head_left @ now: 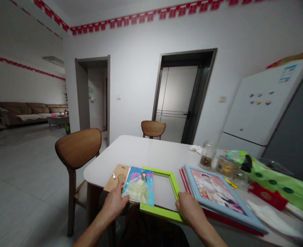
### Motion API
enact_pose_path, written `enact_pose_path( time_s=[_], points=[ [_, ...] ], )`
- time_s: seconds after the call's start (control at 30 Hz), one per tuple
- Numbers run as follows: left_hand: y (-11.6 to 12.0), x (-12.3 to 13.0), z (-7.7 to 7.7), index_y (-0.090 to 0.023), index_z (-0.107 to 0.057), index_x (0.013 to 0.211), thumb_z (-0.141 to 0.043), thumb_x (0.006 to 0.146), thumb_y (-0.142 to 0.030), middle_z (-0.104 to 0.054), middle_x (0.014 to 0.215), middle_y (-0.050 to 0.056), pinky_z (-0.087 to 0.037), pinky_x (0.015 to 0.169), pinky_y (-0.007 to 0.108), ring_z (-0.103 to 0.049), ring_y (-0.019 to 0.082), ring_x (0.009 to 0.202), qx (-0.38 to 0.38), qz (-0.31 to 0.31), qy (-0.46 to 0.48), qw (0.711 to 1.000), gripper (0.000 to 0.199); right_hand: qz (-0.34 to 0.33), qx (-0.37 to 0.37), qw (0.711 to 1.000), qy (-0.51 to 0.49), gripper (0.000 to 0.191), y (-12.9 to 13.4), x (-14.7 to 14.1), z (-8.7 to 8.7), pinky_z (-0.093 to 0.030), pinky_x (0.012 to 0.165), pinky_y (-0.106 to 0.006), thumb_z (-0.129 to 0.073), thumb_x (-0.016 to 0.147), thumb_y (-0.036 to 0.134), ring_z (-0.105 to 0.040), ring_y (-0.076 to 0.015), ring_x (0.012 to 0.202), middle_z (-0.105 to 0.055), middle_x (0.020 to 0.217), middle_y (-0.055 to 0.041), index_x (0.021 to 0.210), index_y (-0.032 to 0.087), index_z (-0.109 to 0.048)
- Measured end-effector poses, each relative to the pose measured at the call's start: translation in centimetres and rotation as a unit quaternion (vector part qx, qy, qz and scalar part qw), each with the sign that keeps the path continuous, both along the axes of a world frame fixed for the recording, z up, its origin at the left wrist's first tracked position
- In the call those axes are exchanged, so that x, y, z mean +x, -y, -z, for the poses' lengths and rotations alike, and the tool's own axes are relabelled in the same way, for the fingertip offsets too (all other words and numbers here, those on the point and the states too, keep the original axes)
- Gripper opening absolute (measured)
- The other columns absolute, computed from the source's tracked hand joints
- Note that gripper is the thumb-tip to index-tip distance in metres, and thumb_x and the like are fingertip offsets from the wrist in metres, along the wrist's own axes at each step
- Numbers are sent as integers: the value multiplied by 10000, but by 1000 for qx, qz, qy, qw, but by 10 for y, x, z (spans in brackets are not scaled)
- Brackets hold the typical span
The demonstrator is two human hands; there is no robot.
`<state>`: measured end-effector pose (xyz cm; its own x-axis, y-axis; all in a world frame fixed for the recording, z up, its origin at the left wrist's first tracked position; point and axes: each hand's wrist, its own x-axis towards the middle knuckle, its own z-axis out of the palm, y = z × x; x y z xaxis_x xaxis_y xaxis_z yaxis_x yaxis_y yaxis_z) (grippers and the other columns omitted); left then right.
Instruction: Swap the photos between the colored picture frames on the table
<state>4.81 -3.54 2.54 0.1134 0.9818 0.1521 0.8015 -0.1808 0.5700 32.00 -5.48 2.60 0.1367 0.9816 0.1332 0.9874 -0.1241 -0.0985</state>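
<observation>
My left hand (114,202) is closed on the lower left edge of a blue photo print (138,188), thumb on top. The print shows a figure in a pale yellow-green dress. It covers the left side of a lime-green picture frame (175,187). My right hand (190,207) grips the frame's right side near the lower corner; its fingertips are partly hidden. Through the frame's opening the white tabletop shows. A brown backing board (111,184) with small metal clips lies under the print's left edge, by my left fingers. Whether my left hand holds the board too, I cannot tell.
A light-blue framed photo (218,192) lies on red-edged items at the right of the white table (141,151). Behind it stand a glass jar (208,156), a food container (226,167) and a green package (282,188). Wooden chairs stand left (81,147) and behind (153,128).
</observation>
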Motion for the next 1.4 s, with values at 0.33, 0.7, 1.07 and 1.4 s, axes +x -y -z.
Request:
enact_pose_path(
  time_s=[0.33,0.7,1.07,1.4],
  points=[
    [12,18,-1,-174,-457,1114,-499,674,-209,-489,1121,75,-311,899,299,-421,209,1056,118,67,-87,987,444,-21,39,999,-17,239,11,0,6,-378,692,-266,-343,772,168,-572,-200,803,-603,838,-132,809,103,-570],
    [-3,45,21,-173,-484,1130,-416,707,-77,-454,1222,102,-235,980,375,-361,221,1151,125,145,-126,973,439,-24,47,998,-31,260,17,-2,9,-382,723,-263,-338,764,170,-552,-192,831,-587,877,-120,838,117,-581],
    [-20,28,-15,-189,-533,1067,-334,802,-150,-597,1046,65,-390,873,337,-523,194,991,192,26,153,969,334,-44,104,990,-81,362,17,-15,-1,-311,937,-336,-428,728,197,-449,-256,1071,-521,1118,-184,1038,68,-562],
    [6,88,2,-114,-486,1027,-482,748,-381,-630,946,117,-444,800,353,-580,240,900,3,33,684,729,386,-12,44,731,-681,408,-10,-74,-7,-482,579,-273,-330,765,392,-612,-179,724,-640,883,-106,1052,147,-486]
  ],
)
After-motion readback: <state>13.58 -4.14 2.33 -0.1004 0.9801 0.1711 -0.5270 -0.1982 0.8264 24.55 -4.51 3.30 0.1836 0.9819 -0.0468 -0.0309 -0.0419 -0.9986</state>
